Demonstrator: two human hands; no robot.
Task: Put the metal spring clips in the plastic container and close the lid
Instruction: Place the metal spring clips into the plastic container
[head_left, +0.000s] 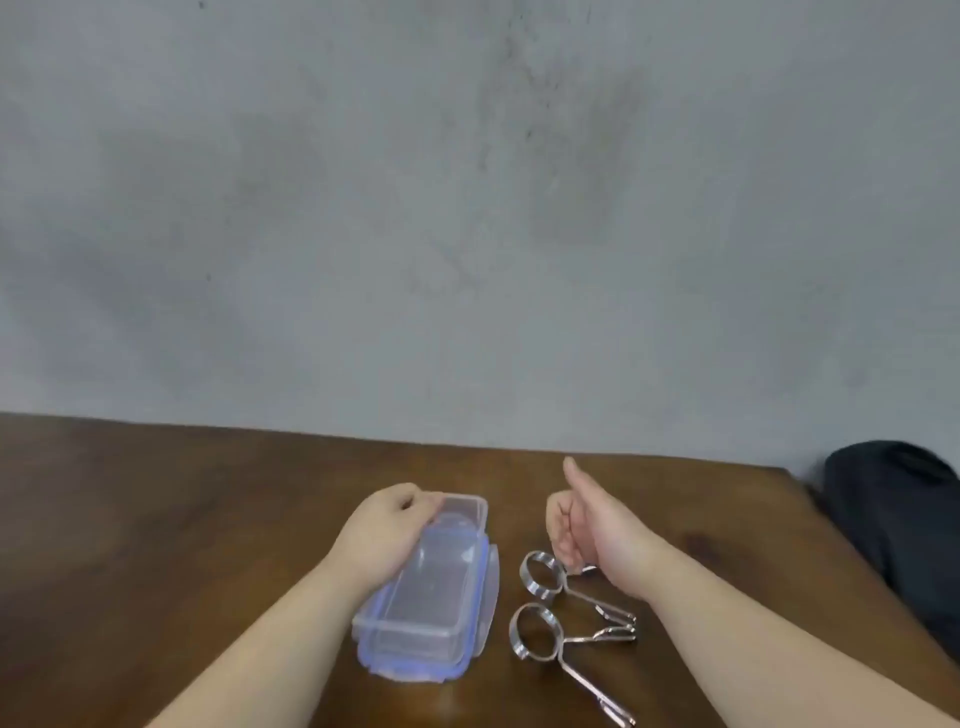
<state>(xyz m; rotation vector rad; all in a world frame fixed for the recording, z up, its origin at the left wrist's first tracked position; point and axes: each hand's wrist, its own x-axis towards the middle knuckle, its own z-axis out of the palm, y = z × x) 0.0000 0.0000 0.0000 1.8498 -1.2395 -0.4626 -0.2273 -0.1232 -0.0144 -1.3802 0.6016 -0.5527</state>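
A clear plastic container (441, 587) with a blue-sealed lid lies lengthwise on the wooden table (156, 519). My left hand (387, 535) is closed on its far left corner. I cannot tell if the lid is latched. Two metal spring clips lie to its right, each a steel ring with long handles: the far clip (543, 574) and the near clip (535, 631). My right hand (582, 525) hovers just behind the far clip, fingers curled and thumb sticking up. One handle tip of that clip shows beside its fingers; whether they touch is unclear.
A dark bag or cloth (904, 525) sits at the table's right rear corner, by the right edge. A grey wall (467, 208) rises directly behind the table's far edge.
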